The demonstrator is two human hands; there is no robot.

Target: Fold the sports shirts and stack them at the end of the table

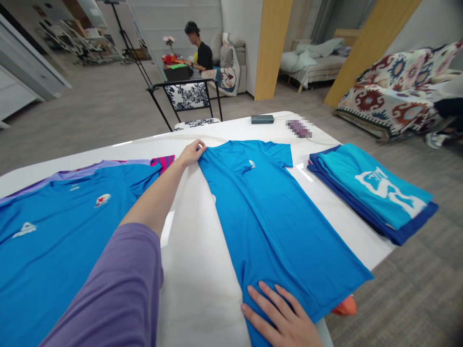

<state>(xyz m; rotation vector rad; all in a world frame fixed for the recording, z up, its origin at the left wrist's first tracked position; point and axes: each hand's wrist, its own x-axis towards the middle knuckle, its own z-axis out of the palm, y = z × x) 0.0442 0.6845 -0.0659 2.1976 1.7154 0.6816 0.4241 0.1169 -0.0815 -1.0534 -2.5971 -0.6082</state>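
Observation:
A blue T-shirt lies lengthwise on the white table, one side folded in. My left hand reaches to its far end and pinches the cloth at the shoulder by the collar. My right hand lies flat with fingers spread on the near hem of the same shirt.
A pile of blue shirts over purple and pink ones covers the table's left. A folded stack of blue shirts sits at the right. A dark box lies at the far edge. A chair, a seated person and a sofa stand beyond.

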